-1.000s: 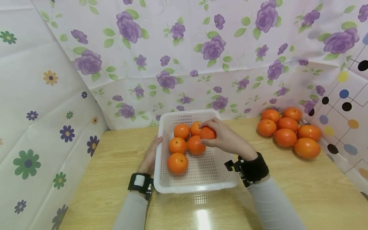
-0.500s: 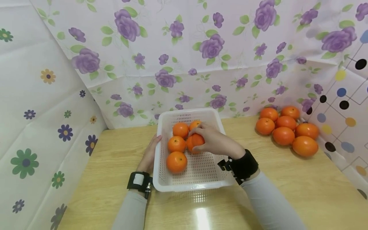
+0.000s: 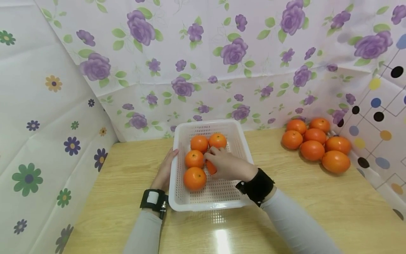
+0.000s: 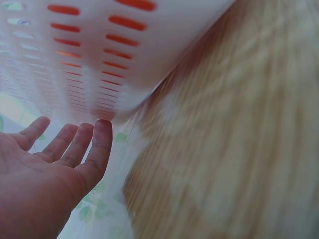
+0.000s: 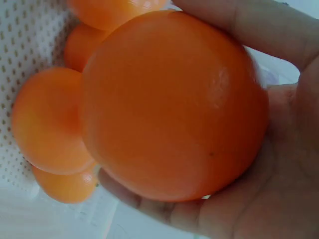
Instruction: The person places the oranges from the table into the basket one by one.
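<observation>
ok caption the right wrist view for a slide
The right hand holds an orange fruit beside others in a white basket.

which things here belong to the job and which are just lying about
Apparently in the job: right hand, held orange, left hand, white basket, other oranges inside

Probably just about: loose oranges at right (possibly involved), floral sheet

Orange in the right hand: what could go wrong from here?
The right hand holds the orange close to neighbouring oranges in the basket, so lowering or releasing it might knock them and set them rolling. The left hand lies against the basket's outer side without wrapping round it, so a bump could perhaps shift the basket.
</observation>
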`<state>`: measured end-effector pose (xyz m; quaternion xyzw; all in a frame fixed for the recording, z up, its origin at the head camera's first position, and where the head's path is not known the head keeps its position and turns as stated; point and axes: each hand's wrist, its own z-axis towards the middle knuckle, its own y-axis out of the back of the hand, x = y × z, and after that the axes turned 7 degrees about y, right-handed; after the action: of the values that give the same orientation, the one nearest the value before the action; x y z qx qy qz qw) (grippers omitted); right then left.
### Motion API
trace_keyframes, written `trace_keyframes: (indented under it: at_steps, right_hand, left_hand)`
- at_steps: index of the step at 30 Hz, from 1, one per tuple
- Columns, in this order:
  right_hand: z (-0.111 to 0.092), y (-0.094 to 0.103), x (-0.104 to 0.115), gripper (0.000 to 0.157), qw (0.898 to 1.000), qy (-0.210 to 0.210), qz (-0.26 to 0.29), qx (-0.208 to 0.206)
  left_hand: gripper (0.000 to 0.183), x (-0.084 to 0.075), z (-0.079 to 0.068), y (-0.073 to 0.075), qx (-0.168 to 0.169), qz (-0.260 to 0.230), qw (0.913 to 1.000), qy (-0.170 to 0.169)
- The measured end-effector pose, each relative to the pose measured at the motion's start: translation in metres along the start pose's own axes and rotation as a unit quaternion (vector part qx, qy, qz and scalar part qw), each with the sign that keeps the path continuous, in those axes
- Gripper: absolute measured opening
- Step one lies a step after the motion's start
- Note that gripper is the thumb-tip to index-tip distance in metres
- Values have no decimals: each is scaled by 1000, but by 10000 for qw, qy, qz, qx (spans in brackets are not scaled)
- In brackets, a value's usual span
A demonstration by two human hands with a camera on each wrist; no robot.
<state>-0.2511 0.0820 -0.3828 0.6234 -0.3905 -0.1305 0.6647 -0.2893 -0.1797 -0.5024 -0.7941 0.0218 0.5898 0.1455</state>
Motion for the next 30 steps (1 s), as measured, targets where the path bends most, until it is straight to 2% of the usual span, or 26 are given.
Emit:
trace_keyframes:
  at_steps: [7,10,18,26,30]
  right_hand:
    - [2,-12,2,43,9981,491,-301,214]
    - [1,-14,4,37,9974,547,-398,261]
    - [3,-15,4,50,9975,420,-297,492]
    - [4,-18,0,54,9981,471,-177,365]
    - [5,-19,-1,53,9975,508,-376,315]
  left_hand:
    - [71,2,2,2,-18,90,10000,-16]
    - [71,2,2,2,-1,43,10000,4]
    - [72,1,2,1,-91,40,9999,22]
    - [73,1,1,2,-93,114,9999,8]
    - [71,2,2,2,-61,81,9999,-69]
